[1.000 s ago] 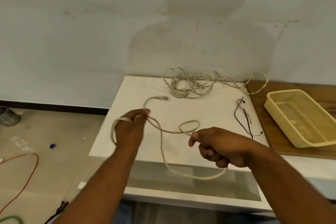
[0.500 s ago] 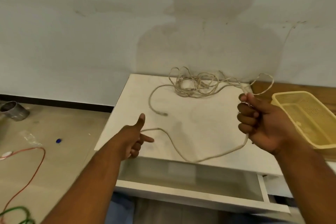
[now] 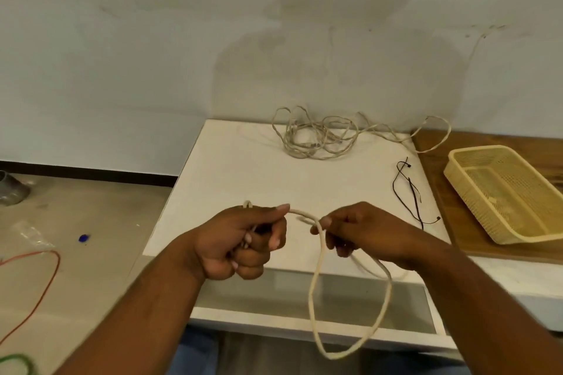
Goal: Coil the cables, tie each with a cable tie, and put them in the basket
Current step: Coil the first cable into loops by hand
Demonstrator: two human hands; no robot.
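Head view: over the near edge of the white table [image 3: 231, 173], the left hand [image 3: 240, 240] is clenched around one end of a cream cable [image 3: 315, 283]. Just right of it, the right hand [image 3: 362, 228] pinches the same cable, whose loop hangs below the table's front edge. A tangled cable pile [image 3: 316, 137] lies at the table's far edge, black cable ties [image 3: 409, 192] near its right edge, and a yellow basket [image 3: 475, 161] just beyond that edge.

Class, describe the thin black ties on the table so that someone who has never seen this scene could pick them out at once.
Start at the white table against the wall, then move to its right edge, just before the yellow basket. The black ties lie loose there; unlike the pale tangled cables behind them, they are dark, very thin and short.
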